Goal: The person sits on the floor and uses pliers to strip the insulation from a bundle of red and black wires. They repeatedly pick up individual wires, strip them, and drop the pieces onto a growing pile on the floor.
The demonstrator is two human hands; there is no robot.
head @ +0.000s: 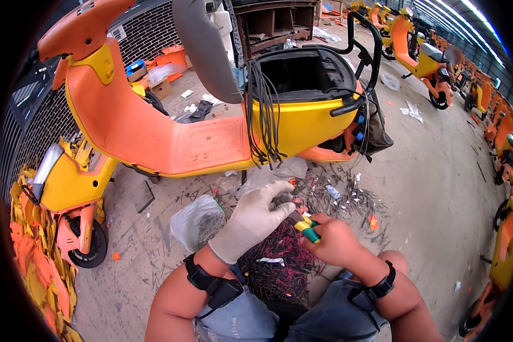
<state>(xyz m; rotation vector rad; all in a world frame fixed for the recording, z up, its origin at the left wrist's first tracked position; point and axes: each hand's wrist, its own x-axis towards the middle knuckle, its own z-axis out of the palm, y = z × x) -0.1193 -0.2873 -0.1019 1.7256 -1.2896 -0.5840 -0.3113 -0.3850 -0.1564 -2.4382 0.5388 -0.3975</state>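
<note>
My left hand (pixel 260 216), in a light knitted glove, is curled above a pile of cut wire pieces (pixel 275 265). Its grey fingertips bend toward the thumb; whether something thin lies between them is too small to tell. My bare right hand (pixel 340 241) grips a pair of pliers with green and yellow handles (pixel 308 231). The pliers' dark jaws point up and left, close to the left thumb. Black and pink-red wire scraps fill the space between my knees. Left of the glove stands a translucent plastic bag (pixel 199 222) holding fine wire strands.
An orange and yellow scooter (pixel 209 141) stands ahead, its seat raised over a black storage bin (pixel 299 79). A bundle of dark cables (pixel 263 115) hangs down its side. Wire scraps (pixel 355 196) litter the floor. Yellow and orange panels (pixel 38 265) are heaped left; more scooters (pixel 506 243) line the right.
</note>
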